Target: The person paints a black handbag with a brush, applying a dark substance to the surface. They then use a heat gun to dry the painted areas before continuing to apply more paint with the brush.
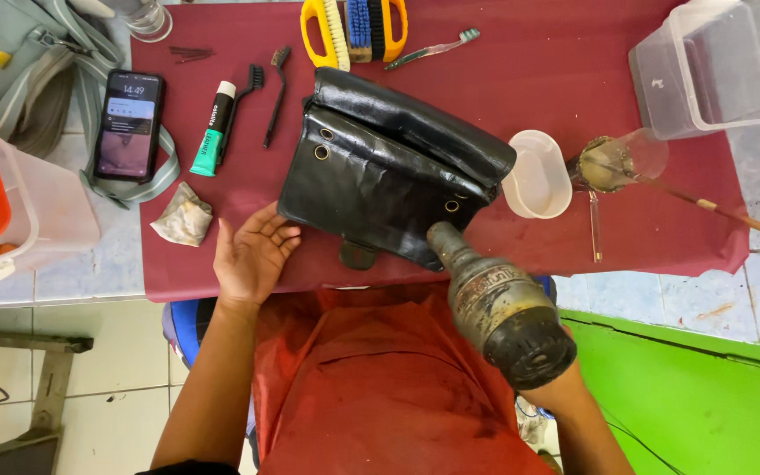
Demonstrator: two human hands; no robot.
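1. Fingers [267, 230] of the left hand [252, 255] are spread and released, palm flat on the red cloth [573, 79], fingertips just touching the bag's [380, 176] lower left edge at about 8 o'clock of it.
2. Right hand [565, 387] is mostly hidden behind the heat gun [499, 303]; it appears clenched around the handle, though the fingers themselves cannot be seen.
3. Bag lies mid-cloth, flap folded over toward 1 o'clock, small tab hanging at 6 o'clock. The gun's nozzle points at its lower right corner, about 5 o'clock, very near the surface.
4. As a judgement: heat on such leather-like skin is best kept moving, the nozzle held a little off, the free hand steadying the bag away from the airflow.
5. Materials: the bag is black, glossy, creased, with round metal eyelets. The gun is a grimy, worn cylinder with a dark vented back end.
6. Around it: a phone [127, 125] at 9 o'clock, a green-and-white tube [211, 132] and thin black brushes [276, 92] beside it, a crumpled rag [185, 217], yellow-handled brushes [354, 31] at 12 o'clock, a white oval dish [537, 174] and cloudy glass jar [622, 160] at 3 o'clock, and a clear plastic tub [705, 66] at 2 o'clock.
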